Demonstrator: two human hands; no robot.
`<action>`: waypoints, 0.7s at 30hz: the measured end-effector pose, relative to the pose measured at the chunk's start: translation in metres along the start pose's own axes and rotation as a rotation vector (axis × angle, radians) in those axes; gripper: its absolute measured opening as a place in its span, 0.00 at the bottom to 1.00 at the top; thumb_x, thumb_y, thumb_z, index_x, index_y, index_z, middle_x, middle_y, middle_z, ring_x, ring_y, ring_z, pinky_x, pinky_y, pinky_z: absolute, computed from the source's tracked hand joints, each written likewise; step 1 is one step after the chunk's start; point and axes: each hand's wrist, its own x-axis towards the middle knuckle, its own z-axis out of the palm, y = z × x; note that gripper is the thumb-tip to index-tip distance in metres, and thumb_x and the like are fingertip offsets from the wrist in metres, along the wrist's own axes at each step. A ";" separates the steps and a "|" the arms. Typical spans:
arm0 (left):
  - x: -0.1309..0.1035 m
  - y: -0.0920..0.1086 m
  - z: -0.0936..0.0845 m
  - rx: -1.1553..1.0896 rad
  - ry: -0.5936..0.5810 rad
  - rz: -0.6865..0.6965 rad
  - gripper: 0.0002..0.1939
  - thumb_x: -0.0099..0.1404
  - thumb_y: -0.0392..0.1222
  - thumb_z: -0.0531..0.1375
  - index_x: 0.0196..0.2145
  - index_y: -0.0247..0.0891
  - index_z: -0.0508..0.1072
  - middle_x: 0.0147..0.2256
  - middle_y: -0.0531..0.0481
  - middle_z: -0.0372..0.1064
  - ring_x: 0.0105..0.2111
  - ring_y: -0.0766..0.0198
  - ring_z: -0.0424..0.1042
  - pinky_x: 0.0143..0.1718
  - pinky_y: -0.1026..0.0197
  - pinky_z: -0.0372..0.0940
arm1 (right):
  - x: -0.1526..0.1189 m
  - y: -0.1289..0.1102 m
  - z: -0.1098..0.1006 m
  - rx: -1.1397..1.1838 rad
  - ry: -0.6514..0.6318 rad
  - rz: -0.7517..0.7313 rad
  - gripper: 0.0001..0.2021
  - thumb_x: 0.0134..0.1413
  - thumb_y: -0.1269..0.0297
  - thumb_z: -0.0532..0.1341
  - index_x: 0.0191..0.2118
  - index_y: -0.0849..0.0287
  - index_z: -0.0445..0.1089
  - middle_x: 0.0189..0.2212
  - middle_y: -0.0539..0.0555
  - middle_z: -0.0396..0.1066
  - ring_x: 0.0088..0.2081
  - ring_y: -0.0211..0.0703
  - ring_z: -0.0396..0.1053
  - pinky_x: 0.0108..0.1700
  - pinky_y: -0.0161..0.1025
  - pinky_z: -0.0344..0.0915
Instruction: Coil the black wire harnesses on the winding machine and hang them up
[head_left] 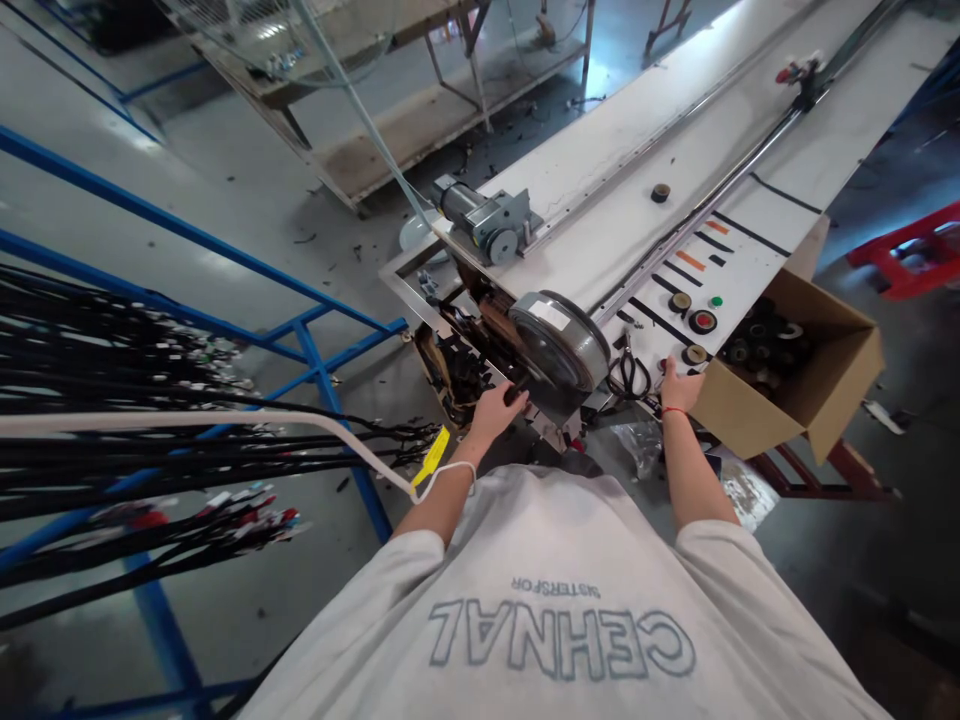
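My left hand (495,414) is at the near end of the long white workbench, beside a large grey wheel (562,340). Its fingers are curled and pressed together by a dark edge below the wheel; what they hold, if anything, is hidden. My right hand (681,388) rests at the bench's front edge, thumb stretched toward a small red button (665,365) and apart from the fingers. Just beyond it lies a roll of tape (695,355). Black-handled scissors (628,374) lie between the wheel and my right hand.
A cardboard box (757,410) of dark tape rolls stands at the right. Tape strips (690,261) line the white bench (600,220), and a grey motor (487,220) sits at its left end. Bundled black cables (135,370) hang on a blue frame (319,370) at the left.
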 end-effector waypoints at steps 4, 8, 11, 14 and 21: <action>0.001 -0.009 0.004 0.123 -0.012 -0.100 0.16 0.63 0.51 0.57 0.30 0.36 0.75 0.24 0.49 0.70 0.26 0.63 0.68 0.28 0.64 0.54 | 0.000 0.001 0.001 -0.005 -0.009 -0.002 0.44 0.53 0.42 0.59 0.64 0.74 0.52 0.60 0.77 0.56 0.61 0.67 0.57 0.61 0.56 0.55; -0.010 -0.027 0.003 0.177 -0.052 -0.114 0.15 0.64 0.48 0.56 0.34 0.35 0.77 0.26 0.47 0.73 0.27 0.62 0.69 0.29 0.64 0.55 | -0.001 0.001 0.001 0.012 0.011 -0.013 0.43 0.52 0.43 0.60 0.64 0.72 0.52 0.60 0.76 0.57 0.61 0.66 0.57 0.61 0.55 0.54; -0.019 -0.035 0.001 0.153 -0.045 -0.112 0.15 0.65 0.48 0.56 0.35 0.35 0.77 0.27 0.46 0.73 0.28 0.61 0.69 0.30 0.64 0.56 | -0.002 0.000 -0.001 0.006 0.000 -0.010 0.44 0.53 0.44 0.60 0.64 0.75 0.52 0.60 0.76 0.57 0.61 0.65 0.57 0.62 0.54 0.54; -0.023 -0.035 -0.002 0.122 -0.018 -0.115 0.16 0.65 0.49 0.55 0.34 0.35 0.76 0.27 0.46 0.73 0.28 0.61 0.69 0.30 0.64 0.57 | -0.002 -0.001 -0.002 -0.004 -0.006 -0.019 0.44 0.54 0.44 0.59 0.64 0.77 0.50 0.61 0.77 0.55 0.62 0.66 0.56 0.62 0.54 0.53; -0.011 -0.019 -0.014 0.016 -0.014 -0.042 0.19 0.65 0.57 0.55 0.34 0.37 0.73 0.24 0.50 0.68 0.26 0.62 0.66 0.29 0.64 0.56 | -0.005 -0.004 -0.004 -0.005 -0.015 0.003 0.44 0.54 0.44 0.59 0.65 0.77 0.50 0.61 0.77 0.56 0.62 0.66 0.57 0.62 0.53 0.54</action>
